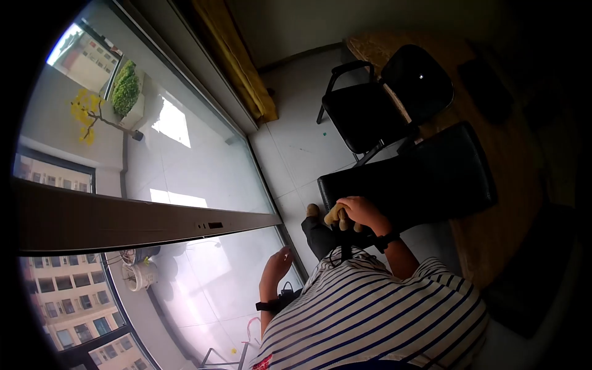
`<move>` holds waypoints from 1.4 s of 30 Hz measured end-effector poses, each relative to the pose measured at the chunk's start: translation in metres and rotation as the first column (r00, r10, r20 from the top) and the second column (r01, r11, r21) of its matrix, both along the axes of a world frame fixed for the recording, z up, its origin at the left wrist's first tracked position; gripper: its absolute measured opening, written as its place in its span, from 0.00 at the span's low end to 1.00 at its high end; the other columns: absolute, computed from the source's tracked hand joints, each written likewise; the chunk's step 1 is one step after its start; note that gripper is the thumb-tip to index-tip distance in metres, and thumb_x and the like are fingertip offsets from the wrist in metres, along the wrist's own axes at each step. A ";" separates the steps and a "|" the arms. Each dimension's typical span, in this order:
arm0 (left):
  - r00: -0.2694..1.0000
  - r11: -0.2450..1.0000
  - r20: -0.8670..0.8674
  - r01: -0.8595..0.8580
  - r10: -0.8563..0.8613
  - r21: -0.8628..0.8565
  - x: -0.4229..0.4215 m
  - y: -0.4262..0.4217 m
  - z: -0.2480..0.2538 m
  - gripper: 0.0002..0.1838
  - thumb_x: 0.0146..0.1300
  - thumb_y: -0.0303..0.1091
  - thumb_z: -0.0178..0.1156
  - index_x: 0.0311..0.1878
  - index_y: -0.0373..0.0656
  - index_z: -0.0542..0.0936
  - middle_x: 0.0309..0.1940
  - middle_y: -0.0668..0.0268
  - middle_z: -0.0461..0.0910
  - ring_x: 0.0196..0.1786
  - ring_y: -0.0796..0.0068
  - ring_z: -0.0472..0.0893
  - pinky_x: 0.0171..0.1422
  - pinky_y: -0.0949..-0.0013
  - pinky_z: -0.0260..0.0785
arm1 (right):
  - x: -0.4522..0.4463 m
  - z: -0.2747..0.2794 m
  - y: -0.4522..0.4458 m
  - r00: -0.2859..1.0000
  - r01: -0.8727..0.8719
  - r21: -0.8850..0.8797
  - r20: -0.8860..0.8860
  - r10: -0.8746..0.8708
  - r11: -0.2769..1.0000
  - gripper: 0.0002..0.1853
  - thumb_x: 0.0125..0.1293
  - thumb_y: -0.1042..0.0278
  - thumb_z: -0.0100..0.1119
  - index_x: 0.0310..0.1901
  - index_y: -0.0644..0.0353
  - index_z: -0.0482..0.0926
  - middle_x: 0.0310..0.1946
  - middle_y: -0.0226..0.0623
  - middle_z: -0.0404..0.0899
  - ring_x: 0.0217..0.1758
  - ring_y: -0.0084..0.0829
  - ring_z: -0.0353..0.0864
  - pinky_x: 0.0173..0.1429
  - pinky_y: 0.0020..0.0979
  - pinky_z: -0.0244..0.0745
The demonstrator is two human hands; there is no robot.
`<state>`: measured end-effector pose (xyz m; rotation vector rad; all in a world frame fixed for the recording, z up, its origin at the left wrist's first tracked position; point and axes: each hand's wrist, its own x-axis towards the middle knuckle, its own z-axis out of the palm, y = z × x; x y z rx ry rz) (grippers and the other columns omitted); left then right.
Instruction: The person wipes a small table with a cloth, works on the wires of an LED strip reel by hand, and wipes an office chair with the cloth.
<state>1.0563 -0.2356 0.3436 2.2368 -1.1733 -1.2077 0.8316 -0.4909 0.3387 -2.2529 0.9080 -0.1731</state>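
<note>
My right hand (pixel 365 213) is closed around what looks like a tan glove (pixel 335 214), with finger-like ends hanging below it. It hangs just in front of a black padded chair (pixel 401 185). My left hand (pixel 277 265) hangs by the sliding glass door (pixel 209 283), its fingers loosely bent and nothing visible in them. Each wrist wears a black band.
The door's wide frame (pixel 154 219) runs across the left side. Another black chair (pixel 364 114) with armrests stands by a wooden table (pixel 462 237). A yellow curtain (pixel 237 61) hangs at the back. Beyond the glass are plants (pixel 126 89) and a white bucket (pixel 140 275).
</note>
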 end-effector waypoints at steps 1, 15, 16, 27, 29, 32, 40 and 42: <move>0.994 0.994 0.009 0.112 -0.112 0.009 0.002 -0.029 -0.003 0.23 0.68 0.42 0.54 0.62 0.41 0.73 0.42 0.48 0.83 0.47 0.46 0.82 0.51 0.54 0.74 | 0.007 -0.002 -0.006 0.999 -0.003 0.003 0.041 0.003 1.000 0.14 0.64 0.74 0.55 0.51 0.58 0.81 0.46 0.43 0.84 0.48 0.43 0.84 0.53 0.36 0.79; 0.625 0.632 0.231 0.773 -0.745 -0.054 0.100 -0.371 -0.061 0.47 0.63 0.44 0.60 0.75 0.40 0.43 0.32 0.55 0.84 0.36 0.50 0.84 0.40 0.53 0.76 | 0.073 0.120 -0.140 0.829 0.110 0.410 0.464 -0.311 0.906 0.15 0.64 0.79 0.55 0.52 0.60 0.82 0.42 0.40 0.85 0.40 0.28 0.84 0.45 0.27 0.78; 0.566 0.543 0.205 0.825 -0.799 -0.158 0.101 -0.388 -0.070 0.49 0.64 0.44 0.59 0.75 0.40 0.37 0.31 0.57 0.84 0.36 0.51 0.85 0.41 0.56 0.76 | 0.071 0.123 -0.148 0.785 0.148 0.521 0.454 -0.421 0.840 0.15 0.64 0.80 0.55 0.52 0.61 0.82 0.41 0.40 0.85 0.41 0.27 0.84 0.45 0.27 0.78; 0.303 0.371 -0.268 0.892 -0.915 -0.258 0.101 -0.605 0.001 0.24 0.67 0.35 0.60 0.66 0.47 0.71 0.44 0.58 0.84 0.47 0.62 0.83 0.53 0.63 0.73 | 0.126 0.094 -0.270 0.739 0.546 0.252 0.306 -0.601 0.799 0.18 0.64 0.69 0.52 0.55 0.52 0.79 0.41 0.42 0.84 0.42 0.39 0.85 0.47 0.34 0.79; 0.201 0.277 -0.250 0.905 -0.947 -0.322 0.121 -0.654 -0.032 0.26 0.67 0.37 0.60 0.68 0.51 0.69 0.43 0.57 0.84 0.47 0.58 0.83 0.52 0.61 0.74 | 0.147 0.100 -0.313 0.730 0.597 0.180 0.284 -0.622 0.782 0.18 0.65 0.69 0.51 0.55 0.52 0.79 0.43 0.41 0.84 0.44 0.38 0.85 0.48 0.35 0.79; 0.194 0.289 -0.291 0.898 -0.937 -0.333 0.146 -0.727 -0.022 0.33 0.66 0.37 0.60 0.73 0.54 0.60 0.46 0.51 0.83 0.49 0.53 0.82 0.52 0.59 0.74 | 0.181 0.160 -0.376 0.643 0.567 0.479 0.252 -0.724 0.670 0.20 0.65 0.74 0.49 0.59 0.51 0.77 0.45 0.38 0.84 0.46 0.37 0.85 0.51 0.33 0.79; 0.329 0.268 0.218 0.926 -0.919 -0.265 0.179 -0.868 -0.019 0.20 0.66 0.36 0.52 0.62 0.59 0.74 0.39 0.57 0.83 0.38 0.54 0.83 0.42 0.55 0.75 | 0.187 0.136 -0.433 0.613 0.778 0.124 0.070 -0.787 0.616 0.21 0.63 0.70 0.62 0.58 0.51 0.77 0.41 0.41 0.82 0.37 0.42 0.80 0.41 0.35 0.76; 0.339 0.230 0.293 0.909 -0.894 -0.348 0.178 -0.881 -0.007 0.19 0.66 0.37 0.53 0.60 0.57 0.76 0.36 0.58 0.83 0.37 0.55 0.82 0.40 0.56 0.74 | 0.180 0.145 -0.439 0.585 0.806 0.058 0.069 -0.808 0.589 0.23 0.61 0.72 0.62 0.59 0.52 0.76 0.38 0.41 0.82 0.39 0.43 0.79 0.45 0.38 0.75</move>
